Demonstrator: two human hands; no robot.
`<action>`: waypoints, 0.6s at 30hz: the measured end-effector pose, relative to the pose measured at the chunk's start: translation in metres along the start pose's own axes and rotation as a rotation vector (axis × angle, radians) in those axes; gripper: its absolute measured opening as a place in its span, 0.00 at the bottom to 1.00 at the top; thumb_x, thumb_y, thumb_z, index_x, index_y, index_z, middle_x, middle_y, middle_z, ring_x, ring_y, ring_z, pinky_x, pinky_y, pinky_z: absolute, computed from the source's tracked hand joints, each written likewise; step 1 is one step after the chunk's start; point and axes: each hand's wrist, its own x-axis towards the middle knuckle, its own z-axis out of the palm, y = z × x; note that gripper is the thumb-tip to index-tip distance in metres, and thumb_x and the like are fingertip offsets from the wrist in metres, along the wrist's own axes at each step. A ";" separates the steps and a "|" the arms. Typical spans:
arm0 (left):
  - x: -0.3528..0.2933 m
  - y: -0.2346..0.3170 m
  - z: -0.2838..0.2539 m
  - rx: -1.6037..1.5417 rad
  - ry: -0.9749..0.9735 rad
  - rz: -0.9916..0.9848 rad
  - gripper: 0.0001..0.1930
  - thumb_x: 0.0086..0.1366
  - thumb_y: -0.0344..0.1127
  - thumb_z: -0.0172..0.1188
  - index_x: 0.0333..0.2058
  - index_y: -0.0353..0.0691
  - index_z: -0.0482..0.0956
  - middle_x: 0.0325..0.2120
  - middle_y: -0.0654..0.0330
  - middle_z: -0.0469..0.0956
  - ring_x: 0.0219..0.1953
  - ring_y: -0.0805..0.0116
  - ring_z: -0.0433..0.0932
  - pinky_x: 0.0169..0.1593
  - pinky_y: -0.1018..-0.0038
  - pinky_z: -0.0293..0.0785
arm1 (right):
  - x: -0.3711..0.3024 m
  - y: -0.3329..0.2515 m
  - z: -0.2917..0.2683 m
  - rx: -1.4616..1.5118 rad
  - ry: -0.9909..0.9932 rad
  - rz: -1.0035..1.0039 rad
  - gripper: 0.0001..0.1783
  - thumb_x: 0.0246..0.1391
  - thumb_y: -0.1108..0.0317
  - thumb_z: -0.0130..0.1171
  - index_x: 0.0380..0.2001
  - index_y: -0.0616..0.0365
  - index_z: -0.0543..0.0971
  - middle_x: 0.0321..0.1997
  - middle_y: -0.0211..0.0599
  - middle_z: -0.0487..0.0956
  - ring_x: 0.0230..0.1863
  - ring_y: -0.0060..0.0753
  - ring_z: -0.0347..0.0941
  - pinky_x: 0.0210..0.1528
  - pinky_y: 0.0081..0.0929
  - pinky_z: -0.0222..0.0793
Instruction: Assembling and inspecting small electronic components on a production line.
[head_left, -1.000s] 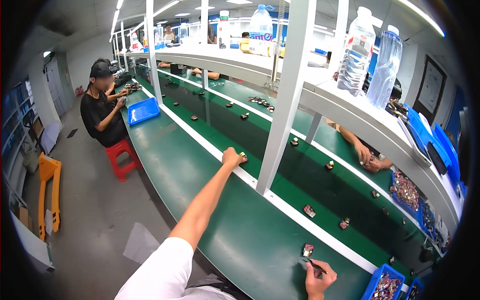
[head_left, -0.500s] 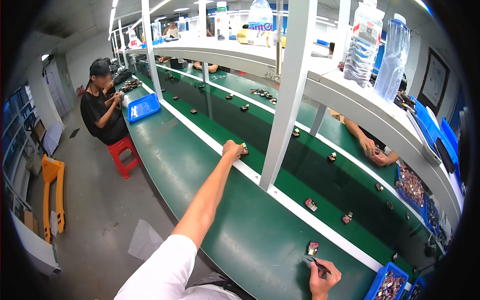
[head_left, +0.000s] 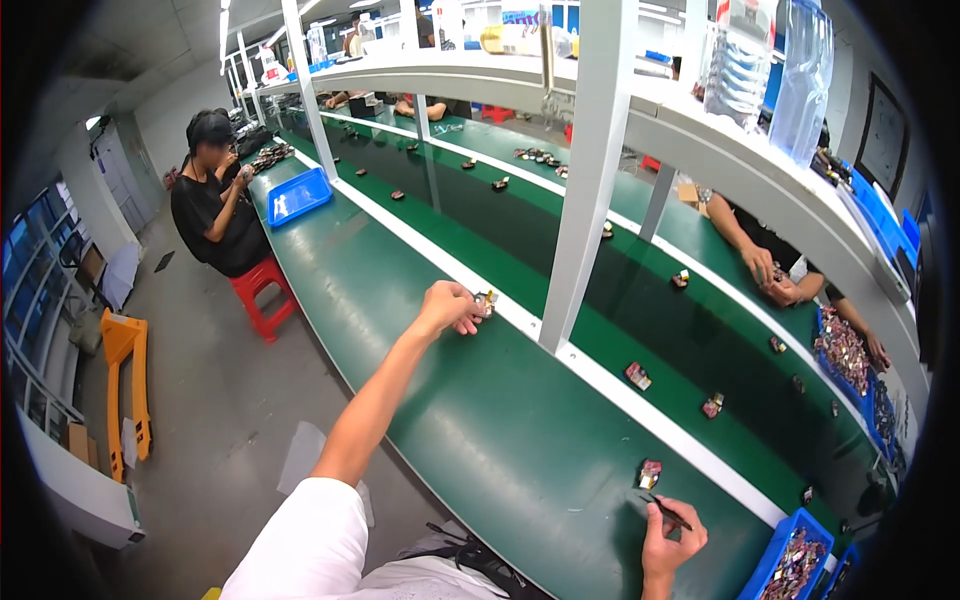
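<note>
My left hand (head_left: 447, 307) is stretched out over the white rail, its fingers closed on a small electronic assembly (head_left: 486, 303) with dark, white and yellow parts. My right hand (head_left: 674, 540) is closed around black tweezers (head_left: 669, 511) near the table's front edge. Just beyond the tweezer tips a similar small assembly (head_left: 650, 474), reddish and black with a pale patch, lies on the green tabletop (head_left: 520, 435). The tips look apart from it. The held assembly is partly hidden by my fingers.
Beyond the rail, a green conveyor belt (head_left: 690, 345) carries several small assemblies. A blue bin (head_left: 748, 590) of parts stands right of my right hand. A grey post (head_left: 587, 190) rises beside the rail under a bottle-laden shelf (head_left: 690, 115). A blue tray (head_left: 300, 197) and a seated person (head_left: 215, 205) are at far left.
My left hand has come back from the belt side toward me, bringing the small assembly over the rail. My right hand keeps the tweezers beside the other assembly. The whole view has shifted slightly.
</note>
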 end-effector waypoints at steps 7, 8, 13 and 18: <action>-0.094 -0.007 -0.003 -0.073 -0.144 0.033 0.09 0.61 0.27 0.67 0.34 0.27 0.78 0.29 0.47 0.85 0.17 0.68 0.81 0.16 0.77 0.73 | 0.002 -0.001 0.002 -0.001 0.026 0.026 0.07 0.48 0.81 0.70 0.32 0.63 0.82 0.31 0.35 0.84 0.18 0.13 0.65 0.20 0.14 0.55; -0.102 -0.010 -0.002 -0.090 -0.189 0.047 0.09 0.61 0.27 0.67 0.35 0.27 0.78 0.29 0.47 0.85 0.17 0.68 0.81 0.17 0.77 0.73 | 0.004 -0.002 0.001 0.008 0.029 0.044 0.07 0.48 0.81 0.70 0.32 0.63 0.82 0.32 0.35 0.84 0.19 0.14 0.66 0.20 0.14 0.55; -0.139 -0.007 0.031 -0.043 -0.309 0.045 0.07 0.61 0.27 0.66 0.36 0.30 0.80 0.26 0.54 0.85 0.16 0.75 0.78 0.16 0.81 0.64 | 0.005 0.004 -0.001 -0.045 0.052 0.006 0.08 0.46 0.80 0.72 0.31 0.63 0.81 0.31 0.38 0.85 0.17 0.17 0.68 0.17 0.14 0.55; -0.174 0.006 0.075 -0.096 -0.509 0.050 0.07 0.60 0.27 0.65 0.36 0.28 0.83 0.26 0.56 0.85 0.15 0.78 0.74 0.18 0.80 0.65 | 0.005 0.002 -0.001 -0.041 0.085 0.002 0.09 0.47 0.79 0.72 0.31 0.62 0.82 0.32 0.36 0.86 0.16 0.15 0.66 0.18 0.14 0.54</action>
